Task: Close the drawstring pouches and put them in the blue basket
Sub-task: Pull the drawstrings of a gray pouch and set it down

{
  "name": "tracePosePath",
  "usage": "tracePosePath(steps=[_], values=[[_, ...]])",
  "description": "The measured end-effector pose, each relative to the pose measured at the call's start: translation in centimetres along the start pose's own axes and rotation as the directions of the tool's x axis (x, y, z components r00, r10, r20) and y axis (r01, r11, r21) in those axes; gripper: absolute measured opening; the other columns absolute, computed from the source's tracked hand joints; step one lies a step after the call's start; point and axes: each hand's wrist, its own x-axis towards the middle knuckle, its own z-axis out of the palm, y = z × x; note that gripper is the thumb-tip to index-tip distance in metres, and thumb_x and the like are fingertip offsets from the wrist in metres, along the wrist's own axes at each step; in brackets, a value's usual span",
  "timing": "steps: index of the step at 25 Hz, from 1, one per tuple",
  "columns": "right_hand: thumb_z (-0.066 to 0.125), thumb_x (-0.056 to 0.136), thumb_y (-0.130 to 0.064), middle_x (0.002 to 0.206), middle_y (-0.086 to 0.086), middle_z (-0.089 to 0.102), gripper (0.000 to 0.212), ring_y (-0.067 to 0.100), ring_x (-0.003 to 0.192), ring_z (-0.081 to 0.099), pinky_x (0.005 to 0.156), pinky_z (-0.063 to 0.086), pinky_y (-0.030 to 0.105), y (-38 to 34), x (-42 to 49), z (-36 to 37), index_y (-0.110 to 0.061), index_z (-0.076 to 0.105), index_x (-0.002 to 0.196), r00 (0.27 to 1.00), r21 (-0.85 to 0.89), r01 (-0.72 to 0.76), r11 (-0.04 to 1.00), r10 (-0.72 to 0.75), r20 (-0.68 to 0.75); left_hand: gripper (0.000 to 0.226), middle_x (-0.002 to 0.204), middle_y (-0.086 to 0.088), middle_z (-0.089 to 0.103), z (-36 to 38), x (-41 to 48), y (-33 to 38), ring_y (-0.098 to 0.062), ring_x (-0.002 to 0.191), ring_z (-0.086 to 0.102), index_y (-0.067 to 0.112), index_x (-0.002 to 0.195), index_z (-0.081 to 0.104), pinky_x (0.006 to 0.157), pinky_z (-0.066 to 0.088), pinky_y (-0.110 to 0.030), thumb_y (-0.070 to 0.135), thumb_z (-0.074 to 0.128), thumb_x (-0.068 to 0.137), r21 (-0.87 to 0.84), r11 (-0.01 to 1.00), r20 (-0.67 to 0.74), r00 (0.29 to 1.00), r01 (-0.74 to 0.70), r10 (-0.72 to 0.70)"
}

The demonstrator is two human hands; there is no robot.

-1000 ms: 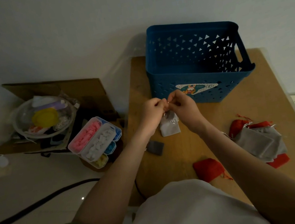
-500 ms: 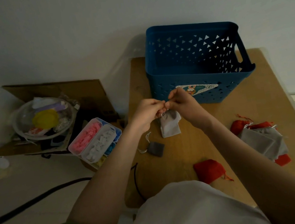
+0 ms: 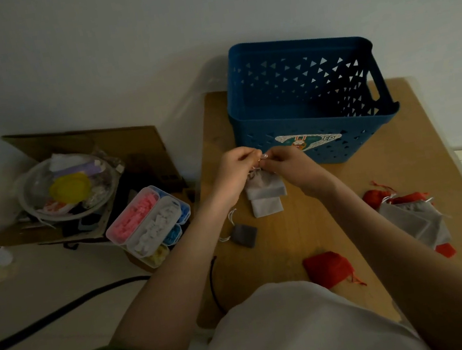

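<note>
Left hand (image 3: 233, 171) and right hand (image 3: 292, 167) pinch grey pouch (image 3: 266, 190).

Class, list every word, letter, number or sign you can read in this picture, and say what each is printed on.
"EP": on the sticker on the front wall of the blue basket, beside a cartoon rabbit.
Nothing else is legible: the grey pouch, the red pouch and the compartment box show no readable print.

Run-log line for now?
step: closing | light grey pouch: outside blue basket | left hand: pinches its top | right hand: pinches its top | basket: no pouch seen
</note>
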Motion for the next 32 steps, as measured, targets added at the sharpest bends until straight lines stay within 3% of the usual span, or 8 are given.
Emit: tracePosePath(steps=[5,11,16,20,22,26,29,32], values=[[0.054,0.096,-0.024,0.085,0.01,0.059,0.017,0.019,0.079,0.054,0.071,0.043,0.03,0.4,-0.5,0.0,-0.01,0.062,0.092,0.999,0.174,0.003,0.985,-0.01,0.041,0.017,0.08,0.001,0.064,0.0,-0.1,0.5,-0.005,0.075,0.059,0.012,0.091,0.069,0.062,0.045,-0.011,0.023,0.055,0.095,-0.005,1.0,-0.015,1.0,0.014,-0.014],[0.055,0.094,-0.018,0.076,0.001,0.064,0.013,0.009,0.069,0.059,0.065,0.047,0.021,0.1,-0.5,-0.6,-0.011,0.062,0.086,0.967,0.285,-0.098,0.953,0.024,0.253,0.019,0.064,0.004,0.063,-1.5,-0.3,-0.6,-0.008,0.067,0.051,0.011,0.084,0.067,0.057,0.041,-0.015,0.01,0.052,0.095,-0.442,0.85,0.265,0.947,0.285,-0.18],[0.052,0.094,-0.014,0.081,0.007,0.062,0.012,0.011,0.066,0.06,0.061,0.049,0.021,-0.2,-0.6,-0.4,-0.005,0.062,0.094,0.943,0.369,-0.162,0.915,0.034,0.33,0.014,0.068,0.003,0.064,-2.6,-0.5,-0.6,-0.006,0.064,0.055,0.01,0.089,0.066,0.059,0.047,-0.015,0.009,0.053,0.093,-0.45,0.829,0.358,0.918,0.332,-0.173],[0.05,0.097,-0.017,0.077,0.001,0.063,0.014,0.009,0.063,0.061,0.057,0.05,0.02,-0.7,-0.4,-0.4,-0.012,0.061,0.091,0.944,0.259,-0.159,0.953,0.071,0.321,0.013,0.063,0.008,0.061,-3.3,-0.5,-0.5,-0.002,0.053,0.047,0.011,0.086,0.062,0.053,0.043,-0.012,0.01,0.051,0.094,-0.431,0.836,0.371,0.911,0.341,-0.18],[0.052,0.097,-0.022,0.078,0.0,0.063,0.013,0.012,0.067,0.06,0.061,0.05,0.024,-0.5,-0.2,-0.2,-0.015,0.062,0.092,0.941,0.168,-0.165,0.972,0.104,0.321,0.011,0.07,0.008,0.063,-3.6,-0.5,-0.7,-0.001,0.06,0.052,0.013,0.088,0.062,0.059,0.043,-0.013,0.01,0.053,0.094,-0.316,0.904,0.33,0.926,0.289,-0.181],[0.052,0.096,-0.03,0.087,0.003,0.064,0.018,0.016,0.077,0.06,0.073,0.049,0.034,0.1,0.0,0.1,-0.017,0.064,0.096,0.954,-0.029,-0.163,0.986,0.165,0.252,0.006,0.086,0.007,0.067,-4.0,-0.6,0.0,0.0,0.082,0.062,0.016,0.091,0.066,0.074,0.046,-0.012,0.013,0.062,0.089,0.148,0.987,0.273,0.956,0.068,-0.106],[0.052,0.096,-0.03,0.089,0.002,0.063,0.018,0.016,0.082,0.058,0.074,0.047,0.032,0.1,0.1,0.4,-0.016,0.064,0.098,0.968,-0.091,-0.138,0.986,0.153,0.199,0.003,0.083,0.007,0.064,-3.6,-0.8,0.9,0.003,0.075,0.059,0.013,0.09,0.065,0.062,0.043,-0.003,0.011,0.063,0.089,0.36,0.929,0.247,0.969,-0.09,-0.002],[0.052,0.096,-0.025,0.089,-0.002,0.06,0.016,0.012,0.083,0.054,0.069,0.043,0.024,0.2,0.3,0.9,-0.015,0.063,0.1,0.989,-0.229,-0.047,0.972,0.077,0.125,0.002,0.086,0.001,0.061,-2.9,-0.7,0.8,-0.008,0.077,0.056,0.013,0.089,0.06,0.062,0.041,-0.012,0.012,0.06,0.09,0.638,0.72,0.245,0.958,-0.273,0.145]])
